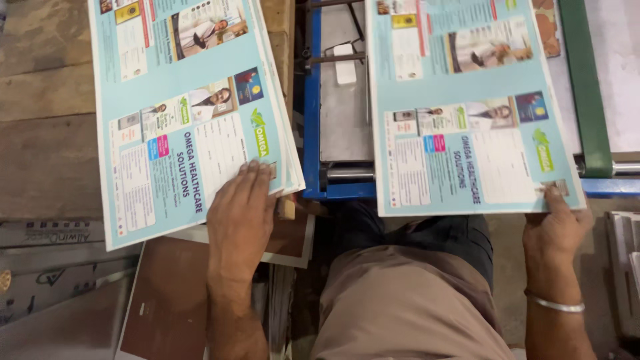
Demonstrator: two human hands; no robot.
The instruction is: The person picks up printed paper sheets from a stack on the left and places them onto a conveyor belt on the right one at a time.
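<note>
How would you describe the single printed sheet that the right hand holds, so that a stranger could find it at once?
Start at the blue metal machine frame in the middle. Just right of it a light blue printed sheet lies over the machine, with the right hand pinching its near right corner. Unlike the stack of matching sheets under the left hand, it lies alone and flat.

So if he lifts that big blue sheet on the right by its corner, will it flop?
Probably a little. The single printed sheet looks thin and wide, and the right hand pinches only one corner, so the far side would likely sag. It looks glossy, so it may slide easily and crease if bent.
</note>
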